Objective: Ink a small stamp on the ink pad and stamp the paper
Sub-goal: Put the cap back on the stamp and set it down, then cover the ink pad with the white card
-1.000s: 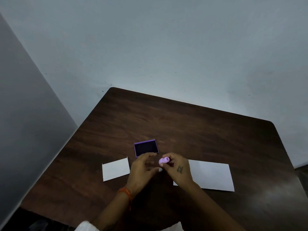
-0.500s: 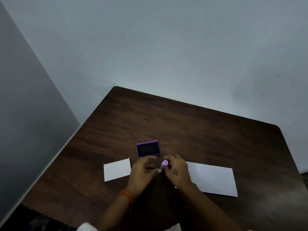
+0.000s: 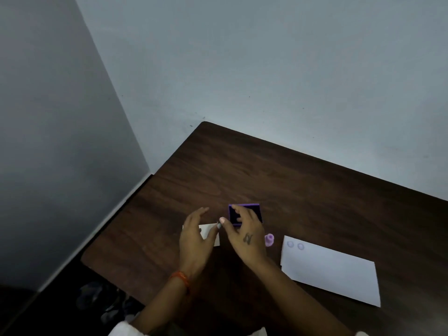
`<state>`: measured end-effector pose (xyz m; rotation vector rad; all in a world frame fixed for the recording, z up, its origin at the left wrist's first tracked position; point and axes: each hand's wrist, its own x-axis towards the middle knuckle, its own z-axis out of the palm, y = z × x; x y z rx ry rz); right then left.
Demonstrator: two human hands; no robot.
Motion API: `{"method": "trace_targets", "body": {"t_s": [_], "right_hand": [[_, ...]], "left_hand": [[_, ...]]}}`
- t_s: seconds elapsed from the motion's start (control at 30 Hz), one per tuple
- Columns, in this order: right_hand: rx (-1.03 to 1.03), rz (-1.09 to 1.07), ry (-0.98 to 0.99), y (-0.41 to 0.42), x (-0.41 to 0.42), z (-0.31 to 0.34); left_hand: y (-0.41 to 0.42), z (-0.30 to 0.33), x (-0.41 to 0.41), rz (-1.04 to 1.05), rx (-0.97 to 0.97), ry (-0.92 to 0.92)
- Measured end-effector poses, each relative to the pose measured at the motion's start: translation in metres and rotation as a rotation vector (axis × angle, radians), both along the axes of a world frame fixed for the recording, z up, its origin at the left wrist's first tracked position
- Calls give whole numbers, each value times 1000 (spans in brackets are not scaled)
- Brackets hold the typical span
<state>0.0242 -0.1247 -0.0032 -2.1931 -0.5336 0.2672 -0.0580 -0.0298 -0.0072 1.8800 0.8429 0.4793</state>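
A small lilac stamp (image 3: 269, 239) stands on the dark wooden table (image 3: 315, 197), free of both hands, just left of the large white paper (image 3: 332, 270). That paper bears two faint round prints near its upper left corner. The purple ink pad (image 3: 255, 212) lies open beyond the stamp. My right hand (image 3: 244, 236) reaches over the pad's near left part, fingers spread, holding nothing. My left hand (image 3: 196, 236) hovers open over a small white card (image 3: 209, 232), thumb tip close to my right thumb.
The table sits in a corner, with a pale wall behind and a grey wall to the left. Its left edge runs diagonally close to my left hand. Dark floor clutter shows below the near left corner.
The stamp has left my right hand and now stands on the table beside the large paper. Both hands have opened and shifted left towards the ink pad and the small card. The view swung right.
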Motion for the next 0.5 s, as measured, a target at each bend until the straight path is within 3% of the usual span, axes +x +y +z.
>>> {"method": "trace_targets", "body": {"t_s": [0.17,0.3,0.5], "right_hand": [[-136,84,106,16,-11,-20],[-255,82,174,21,-17,-30],[-292,109,169,25,-16,-32]], "left_hand": [[17,-12,-15,112,108,250],[21,-20,-18,125,35,456],[21,-21,-15,67,-24,471]]}}
